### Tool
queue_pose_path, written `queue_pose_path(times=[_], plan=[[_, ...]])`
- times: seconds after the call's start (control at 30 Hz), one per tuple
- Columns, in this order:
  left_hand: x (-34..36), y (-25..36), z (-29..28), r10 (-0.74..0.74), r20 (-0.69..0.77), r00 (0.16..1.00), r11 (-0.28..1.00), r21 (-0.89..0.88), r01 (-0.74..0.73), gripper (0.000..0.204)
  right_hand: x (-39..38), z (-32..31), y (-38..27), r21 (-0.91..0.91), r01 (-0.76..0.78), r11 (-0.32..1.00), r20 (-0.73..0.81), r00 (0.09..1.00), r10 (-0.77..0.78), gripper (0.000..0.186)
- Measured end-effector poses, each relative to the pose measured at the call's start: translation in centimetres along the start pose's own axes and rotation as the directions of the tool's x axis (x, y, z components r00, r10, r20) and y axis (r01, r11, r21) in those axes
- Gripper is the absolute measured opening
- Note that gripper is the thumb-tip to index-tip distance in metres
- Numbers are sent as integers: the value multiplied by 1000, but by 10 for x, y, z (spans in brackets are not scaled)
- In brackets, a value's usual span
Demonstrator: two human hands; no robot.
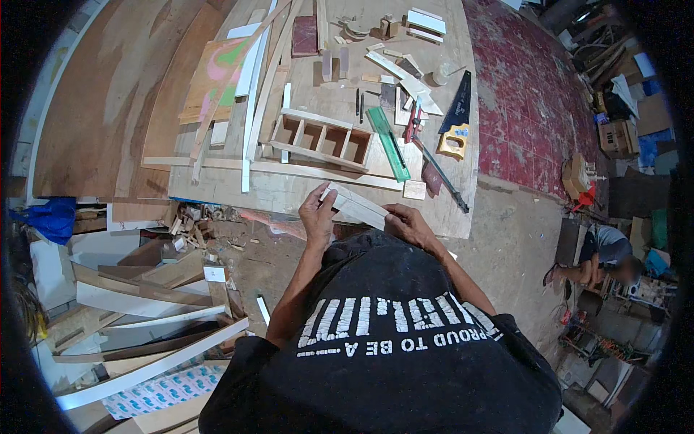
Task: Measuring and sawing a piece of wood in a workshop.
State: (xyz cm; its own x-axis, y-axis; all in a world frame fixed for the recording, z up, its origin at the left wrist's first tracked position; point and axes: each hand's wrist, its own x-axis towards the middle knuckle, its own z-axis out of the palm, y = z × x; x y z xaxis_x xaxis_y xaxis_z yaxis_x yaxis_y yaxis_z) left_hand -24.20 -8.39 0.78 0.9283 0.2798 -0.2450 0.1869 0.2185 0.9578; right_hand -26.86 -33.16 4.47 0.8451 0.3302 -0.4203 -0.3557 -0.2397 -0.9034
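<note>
At the near edge of the workbench, my left hand pinches one end of a pale wooden strip. The fingers of my right hand close on its other end. A line runs lengthwise along the strip; I cannot tell if it is one piece or two laid together. Just beyond lies a wooden box divided into several open compartments. To its right are a green straight tool, a long dark bar, a red-handled tool and a handsaw with a yellow handle.
Long wood strips and a painted board lie on the left of the workbench. Small offcuts cover its far right. Scrap boards pile up on the floor at left. Another person crouches at far right.
</note>
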Motion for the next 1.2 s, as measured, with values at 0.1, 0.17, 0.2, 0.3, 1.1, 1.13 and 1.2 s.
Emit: queue_pose_path(times=[0.1, 0.17, 0.2, 0.3, 1.1, 1.13, 1.2], plan=[[-2, 8, 3, -175, 23, 984, 965, -192, 176, 35, -2, -2, -13, -73, -80, 994, -47, 996, 77, 30], [-2, 10, 4, -211, 45, 977, 943, -252, 215, 35, -2, -2, -15, -43, -11, 999, -57, 998, 9, 30], [-1, 10, 3, -209, 42, 977, 944, -253, 213, 35, -2, -1, -15, -8, 58, 998, -74, 996, -59, 31], [1, 8, 1, -249, 15, 968, 939, -242, 245, 37, 11, -4, -1, -193, 330, 924, -69, 935, -348, 33], [15, -20, -29, -424, -63, 904, 883, -250, 397, 34, 42, 8, 40, -127, 185, 974, 9, 983, -186, 26], [19, -31, -36, -423, -57, 904, 883, -250, 397, 34, 46, 6, 42, -130, 185, 974, 3, 982, -187, 26], [31, -53, -59, -392, -150, 908, 892, -304, 335, 33, 58, -2, 45, -238, 49, 970, -35, 998, -59, 25]])
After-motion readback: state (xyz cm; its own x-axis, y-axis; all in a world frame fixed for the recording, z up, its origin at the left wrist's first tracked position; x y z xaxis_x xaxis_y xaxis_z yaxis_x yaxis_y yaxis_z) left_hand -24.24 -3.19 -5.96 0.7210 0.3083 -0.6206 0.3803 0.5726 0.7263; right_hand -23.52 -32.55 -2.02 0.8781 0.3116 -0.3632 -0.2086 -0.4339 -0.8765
